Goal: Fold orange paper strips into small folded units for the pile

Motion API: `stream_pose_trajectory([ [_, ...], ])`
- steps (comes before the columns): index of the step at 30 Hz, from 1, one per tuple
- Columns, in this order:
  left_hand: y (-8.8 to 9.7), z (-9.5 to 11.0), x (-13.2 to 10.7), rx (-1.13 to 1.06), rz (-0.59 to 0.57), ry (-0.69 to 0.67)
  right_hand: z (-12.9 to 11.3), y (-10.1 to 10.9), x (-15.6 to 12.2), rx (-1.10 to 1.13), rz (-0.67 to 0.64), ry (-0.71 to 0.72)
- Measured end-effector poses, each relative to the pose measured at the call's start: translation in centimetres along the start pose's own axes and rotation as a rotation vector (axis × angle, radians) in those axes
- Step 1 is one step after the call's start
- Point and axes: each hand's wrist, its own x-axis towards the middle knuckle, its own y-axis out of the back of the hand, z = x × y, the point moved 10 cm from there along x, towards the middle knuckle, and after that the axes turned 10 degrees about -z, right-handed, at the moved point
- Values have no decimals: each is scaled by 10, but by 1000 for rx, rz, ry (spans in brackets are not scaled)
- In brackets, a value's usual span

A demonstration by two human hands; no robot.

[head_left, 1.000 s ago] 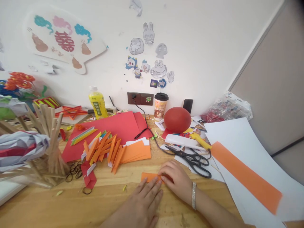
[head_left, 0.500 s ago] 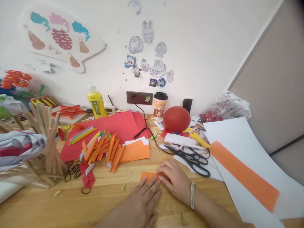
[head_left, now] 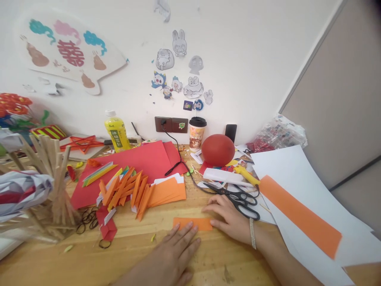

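Observation:
A small strip of orange paper [head_left: 204,223] lies flat on the wooden table in front of me. My left hand [head_left: 177,251] rests with fingers stretched out, their tips pressing on the strip's lower left part. At the strip's right end is my right hand [head_left: 230,219], fingers apart and a little bent, the thumb touching the paper's edge. A silvery bracelet [head_left: 253,233] is on that wrist. Just beyond the right hand lie black scissors [head_left: 238,196]. Flat orange sheets [head_left: 169,191] and several folded orange paper pieces [head_left: 126,188] lie farther off to the left.
Red paper [head_left: 143,157] lies at the back, by a yellow drink bottle [head_left: 117,133]. A lidded cup [head_left: 197,136] and a red balloon [head_left: 218,149] stand near the wall. White sheets [head_left: 285,163] with a long orange strip [head_left: 300,216] cover the right. Wooden sticks [head_left: 56,178] stand left.
My right hand has slid right along the orange strip to its end, and its fingers have spread. The left hand stays on the paper. The view has shifted slightly.

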Motion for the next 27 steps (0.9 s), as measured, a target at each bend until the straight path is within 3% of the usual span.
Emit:
stream_pose_trajectory([
  [5,1,-5,-4,-44,-18,26,3,-4,4,19,76,-89],
  [11,1,-30,-15,164,-33,168,2,-4,4,26,90,-75],
  [16,22,-42,-11,271,118,362,-9,-9,6,9,107,-86],
  [20,24,-21,2,255,263,229,-29,-18,9,24,93,-10],
  [24,15,-25,5,157,275,229,-35,-20,10,85,87,74],
  [27,22,-25,1,145,320,210,-33,-15,10,200,110,117],
])
